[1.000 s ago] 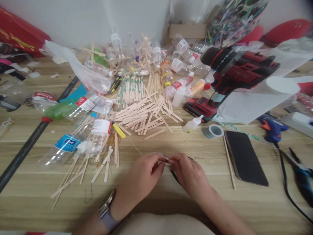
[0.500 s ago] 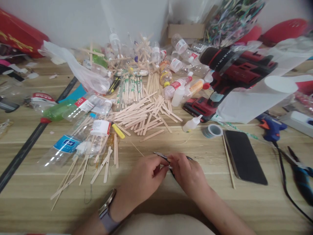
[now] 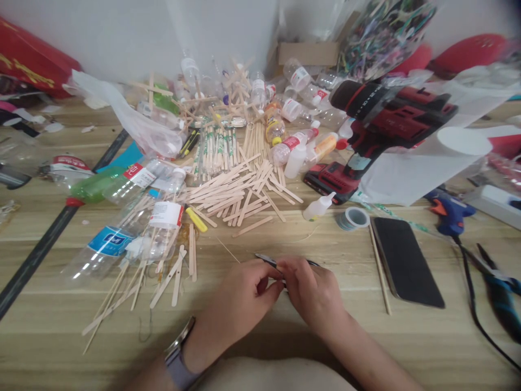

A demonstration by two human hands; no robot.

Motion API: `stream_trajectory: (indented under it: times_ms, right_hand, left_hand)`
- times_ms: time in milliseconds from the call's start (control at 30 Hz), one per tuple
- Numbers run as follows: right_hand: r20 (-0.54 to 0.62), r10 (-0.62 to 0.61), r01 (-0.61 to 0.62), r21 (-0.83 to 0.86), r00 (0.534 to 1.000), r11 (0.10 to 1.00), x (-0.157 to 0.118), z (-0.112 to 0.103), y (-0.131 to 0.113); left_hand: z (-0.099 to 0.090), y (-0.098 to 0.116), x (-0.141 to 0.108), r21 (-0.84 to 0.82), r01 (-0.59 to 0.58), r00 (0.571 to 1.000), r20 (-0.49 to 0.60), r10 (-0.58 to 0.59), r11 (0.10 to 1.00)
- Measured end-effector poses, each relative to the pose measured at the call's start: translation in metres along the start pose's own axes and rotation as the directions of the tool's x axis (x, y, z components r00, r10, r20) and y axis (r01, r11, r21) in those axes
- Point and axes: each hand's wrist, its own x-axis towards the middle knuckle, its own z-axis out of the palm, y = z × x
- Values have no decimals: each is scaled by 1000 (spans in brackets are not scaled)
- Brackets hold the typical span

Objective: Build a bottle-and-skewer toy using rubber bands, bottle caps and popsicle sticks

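My left hand [image 3: 248, 296] and my right hand [image 3: 313, 288] meet at their fingertips just above the table's front part. Both are closed in a pinch. A slim pair of scissors [image 3: 266, 259] is in my right hand; its pointed metal blade reaches left over my left fingers, and bits of dark handle show around the right fingers. Whatever my left thumb and forefinger pinch is too small and covered to make out. Beyond the left knuckles a thin tan strand [image 3: 228, 248] shows; whether it runs into the hand is hidden.
Loose craft sticks [image 3: 228, 190] lie heaped ahead, with plastic bottles [image 3: 165, 217] left and behind. A yellow-handled tool [image 3: 196, 218] rests beside them. Rightward are a glue bottle [image 3: 319, 207], a tape roll [image 3: 353, 218], a phone [image 3: 407, 260], a red drill [image 3: 391, 114], a glue gun [image 3: 450, 212] and pliers [image 3: 499, 288].
Both hands stay together and have shifted only slightly. The dark handle part below my right fingers shows less now. The things on the table have not moved.
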Motion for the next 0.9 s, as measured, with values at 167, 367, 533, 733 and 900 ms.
stream_trajectory:
  times_ms: [167, 367, 533, 733, 900]
  right_hand:
    - [2, 94, -94, 33, 996, 995, 0, 2, -2]
    - [57, 318, -323, 121, 946, 939, 4, 4, -6]
    - [162, 474, -501, 260, 866, 826, 10, 5, -10]
    - [308, 582, -659, 376, 752, 652, 18, 6, -12]
    - [442, 586, -733, 439, 679, 519, 21, 9, -11]
  left_hand:
    - [4, 0, 0, 160, -57, 997, -38, 64, 986]
    - [13, -6, -3, 431, -265, 937, -96, 336, 862]
    - [17, -9, -4, 609, -321, 852, -149, 502, 725]
    - [17, -15, -2, 680, -388, 765, -140, 629, 622]
    - [16, -17, -2, 656, -401, 769, -138, 624, 639]
